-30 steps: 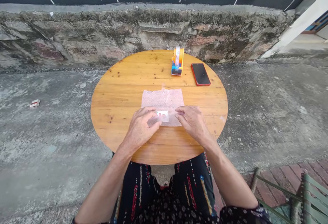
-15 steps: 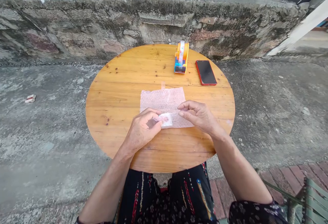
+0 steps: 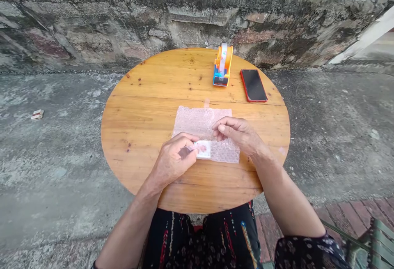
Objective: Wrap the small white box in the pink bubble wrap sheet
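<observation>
A sheet of pinkish bubble wrap (image 3: 200, 125) lies flat on a round wooden table (image 3: 138, 109). My left hand (image 3: 172, 160) pinches a small white card or packet (image 3: 203, 149) that rests on the sheet's near edge. My right hand (image 3: 238, 133) hovers just right of it over the wrap, fingers curled together with the tips close; whether they hold anything is hidden.
An orange and blue tape dispenser (image 3: 222, 67) stands at the table's far side, with a dark phone in a red case (image 3: 253, 85) to its right. A rough stone wall (image 3: 123, 22) runs behind. A green chair (image 3: 374, 238) shows at the bottom right, and bits of litter (image 3: 37, 114) lie on the concrete.
My right hand lifted off the small card and drew up and right over the bubble wrap. My left hand stayed on the card. The camera tipped slightly downward.
</observation>
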Motion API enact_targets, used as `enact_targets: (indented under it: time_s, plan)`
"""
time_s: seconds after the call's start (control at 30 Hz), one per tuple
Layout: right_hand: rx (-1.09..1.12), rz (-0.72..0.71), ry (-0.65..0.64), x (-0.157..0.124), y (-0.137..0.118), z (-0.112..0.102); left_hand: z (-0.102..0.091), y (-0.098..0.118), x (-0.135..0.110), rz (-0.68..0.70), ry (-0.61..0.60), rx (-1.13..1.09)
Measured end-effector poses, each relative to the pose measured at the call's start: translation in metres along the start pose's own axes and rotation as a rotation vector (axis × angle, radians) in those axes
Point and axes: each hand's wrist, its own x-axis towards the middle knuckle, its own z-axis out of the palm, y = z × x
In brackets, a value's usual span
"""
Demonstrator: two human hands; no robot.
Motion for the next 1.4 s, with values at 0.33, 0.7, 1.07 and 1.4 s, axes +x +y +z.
enact_targets:
  time_s: [0.33, 0.7, 1.07, 1.4]
  plan:
    - [-0.087, 0.03, -0.103, -0.006, -0.001, 0.005, 0.001, 0.005, -0.001, -0.019, 0.01, 0.018]
    - [-0.072, 0.039, -0.096, -0.01, 0.002, 0.003, 0.002, 0.008, -0.003, -0.027, -0.001, -0.008]
    - [0.046, 0.146, -0.012, -0.009, 0.003, -0.007, -0.003, 0.007, -0.006, 0.064, -0.052, 0.002]
    - [-0.594, -0.28, -0.29, -0.013, -0.005, 0.014, -0.009, 0.008, -0.011, 0.204, -0.124, 0.047]
